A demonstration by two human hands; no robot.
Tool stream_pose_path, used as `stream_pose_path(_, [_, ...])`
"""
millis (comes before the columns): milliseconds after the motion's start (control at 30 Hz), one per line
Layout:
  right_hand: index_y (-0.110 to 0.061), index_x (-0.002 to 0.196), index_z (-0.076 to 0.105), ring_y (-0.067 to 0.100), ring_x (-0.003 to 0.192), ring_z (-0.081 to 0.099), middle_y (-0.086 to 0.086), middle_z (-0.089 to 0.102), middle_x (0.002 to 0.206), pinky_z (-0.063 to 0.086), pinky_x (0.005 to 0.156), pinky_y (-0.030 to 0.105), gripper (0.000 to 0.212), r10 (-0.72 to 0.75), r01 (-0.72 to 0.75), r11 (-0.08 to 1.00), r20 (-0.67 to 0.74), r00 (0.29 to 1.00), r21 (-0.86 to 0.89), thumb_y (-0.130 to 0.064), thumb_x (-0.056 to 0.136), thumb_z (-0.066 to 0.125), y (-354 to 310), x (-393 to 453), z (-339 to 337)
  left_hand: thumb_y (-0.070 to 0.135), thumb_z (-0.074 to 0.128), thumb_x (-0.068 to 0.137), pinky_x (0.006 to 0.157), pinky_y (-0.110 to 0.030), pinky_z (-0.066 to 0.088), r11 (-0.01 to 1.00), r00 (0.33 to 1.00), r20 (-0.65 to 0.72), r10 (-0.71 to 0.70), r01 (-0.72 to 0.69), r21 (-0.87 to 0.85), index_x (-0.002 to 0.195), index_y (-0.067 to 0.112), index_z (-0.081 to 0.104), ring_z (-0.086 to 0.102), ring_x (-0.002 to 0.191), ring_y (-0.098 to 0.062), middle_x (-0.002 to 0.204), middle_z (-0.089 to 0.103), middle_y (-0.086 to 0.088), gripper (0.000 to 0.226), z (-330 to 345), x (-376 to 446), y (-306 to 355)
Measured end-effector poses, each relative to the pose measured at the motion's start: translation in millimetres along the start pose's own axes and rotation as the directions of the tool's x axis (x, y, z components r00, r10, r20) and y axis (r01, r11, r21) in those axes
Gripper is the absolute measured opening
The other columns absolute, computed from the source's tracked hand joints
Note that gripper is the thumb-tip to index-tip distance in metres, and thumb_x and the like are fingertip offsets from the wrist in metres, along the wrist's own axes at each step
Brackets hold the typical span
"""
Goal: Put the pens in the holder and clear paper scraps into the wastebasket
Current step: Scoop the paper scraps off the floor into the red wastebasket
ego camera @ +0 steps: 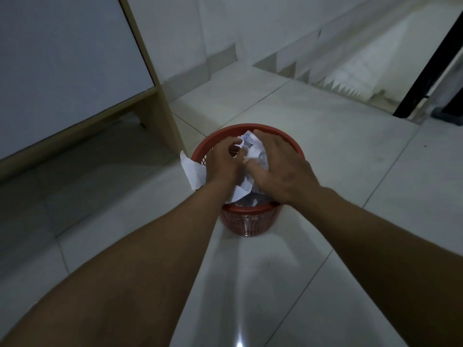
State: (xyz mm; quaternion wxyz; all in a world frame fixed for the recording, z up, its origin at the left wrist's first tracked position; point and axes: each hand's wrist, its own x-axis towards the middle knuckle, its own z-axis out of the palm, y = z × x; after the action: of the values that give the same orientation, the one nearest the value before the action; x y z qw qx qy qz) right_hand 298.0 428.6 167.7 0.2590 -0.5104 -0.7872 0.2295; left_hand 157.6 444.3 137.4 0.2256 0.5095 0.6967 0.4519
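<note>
The crumpled paper scraps [253, 149] sit bunched at the mouth of the red wastebasket [250, 224], heaped as high as its rim rather than sunk inside. Both hands are over them. The left hand [223, 161] curls loosely with its fingers bent onto the wad near the basket's left rim; the right hand [280, 169] lies flatter, palm down and fingers spread across the top of the pile. Neither seems to pinch a scrap; they look set to press the paper down so it stays in. One white sheet [191, 171] hangs over the left rim, half outside, just beside the left wrist, and will likely need tucking in.

The wastebasket stands on the pale tiled floor [350, 151], near the foot of a light wooden desk leg [160, 101] at the left. No pens or holder are in view, so that part cannot be judged.
</note>
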Motion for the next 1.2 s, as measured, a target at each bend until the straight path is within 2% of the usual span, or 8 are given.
stream_pose_path(133, [-0.025,0.134,0.054,0.018,0.123,0.053,-0.004,0.059,0.135,0.044,0.104,0.044,0.062,-0.074,0.078,0.992,0.049,0.996,-0.1,-0.061,0.083,0.048,-1,-9,13,0.018,0.063,0.096,0.091,-0.029,0.054,0.99,0.994,-0.073,-0.079,0.069,-0.123,0.114,0.019,0.07,0.065,0.1,-0.013,0.111,0.072,0.001,0.02,-4,4,-2])
stream_pose_path(300, [-0.036,0.143,0.044,0.02,0.146,0.029,-0.004,0.035,0.158,0.023,0.118,0.056,0.067,-0.009,0.062,0.973,0.231,0.973,-0.224,-0.066,0.084,0.05,5,-3,23,0.017,0.058,0.098,0.078,-0.007,0.041,0.992,0.989,-0.11,-0.096,0.086,-0.095,0.117,0.017,0.069,0.061,0.099,-0.007,0.115,0.069,0.003,0.021,-8,9,4])
stream_pose_path(500, [-0.039,0.148,0.037,0.021,0.152,0.014,-0.002,0.019,0.164,0.014,0.121,0.055,0.068,0.06,0.031,0.955,0.295,0.954,-0.296,-0.063,0.087,0.055,3,3,28,0.018,0.054,0.099,0.089,-0.023,0.05,1.0,0.995,-0.097,0.01,-0.007,0.026,0.12,0.02,0.068,0.059,0.097,-0.006,0.121,0.069,0.002,0.025,-31,23,29])
stream_pose_path(700, [-0.038,0.148,0.037,0.024,0.151,0.016,0.0,0.022,0.163,0.013,0.12,0.058,0.067,0.083,0.011,0.956,0.308,0.948,-0.292,-0.06,0.086,0.054,-5,10,29,0.024,0.06,0.095,0.091,-0.035,0.057,0.931,0.962,0.041,0.27,-0.271,0.244,0.117,0.02,0.069,0.066,0.099,-0.01,0.111,0.072,0.003,0.024,-58,8,12])
stream_pose_path(833, [-0.038,0.15,0.031,0.023,0.153,0.009,-0.001,0.013,0.166,0.004,0.121,0.058,0.066,0.131,-0.023,0.946,0.318,0.939,-0.322,-0.06,0.091,0.05,-11,12,34,0.045,0.054,0.094,0.109,-0.051,0.041,0.833,0.977,-0.003,0.211,-0.178,0.524,0.127,0.025,0.062,0.057,0.119,-0.019,0.128,0.064,0.002,0.039,-64,0,-18])
stream_pose_path(933, [-0.035,0.152,0.028,0.024,0.153,0.007,0.001,0.011,0.167,0.008,0.122,0.057,0.065,0.144,-0.043,0.954,0.33,0.933,-0.297,-0.06,0.094,0.046,-12,12,39,0.042,0.046,0.101,0.113,-0.043,0.038,0.89,0.994,0.027,0.102,-0.103,0.445,0.139,0.021,0.051,0.05,0.129,-0.022,0.14,0.055,-0.001,0.043,-60,-11,-24])
stream_pose_path(1067, [-0.031,0.153,0.028,0.027,0.152,0.017,0.001,0.019,0.165,0.022,0.12,0.054,0.07,0.152,-0.11,0.983,0.322,0.934,-0.144,-0.068,0.093,0.029,-6,20,39,0.032,0.031,0.107,0.12,-0.041,0.027,0.943,0.974,0.186,0.126,-0.176,0.283,0.149,0.015,0.04,0.036,0.143,-0.021,0.154,0.041,-0.006,0.046,-47,-23,-13])
stream_pose_path(1200, [-0.031,0.153,0.028,0.027,0.152,0.016,0.004,0.019,0.166,0.021,0.119,0.056,0.071,0.137,-0.061,0.97,0.322,0.937,-0.234,-0.066,0.093,0.012,9,25,32,0.026,0.026,0.108,0.107,-0.025,0.032,0.938,0.95,0.3,0.092,-0.183,0.293,0.14,0.012,0.049,0.051,0.13,-0.024,0.142,0.055,-0.01,0.042,-40,-14,-4])
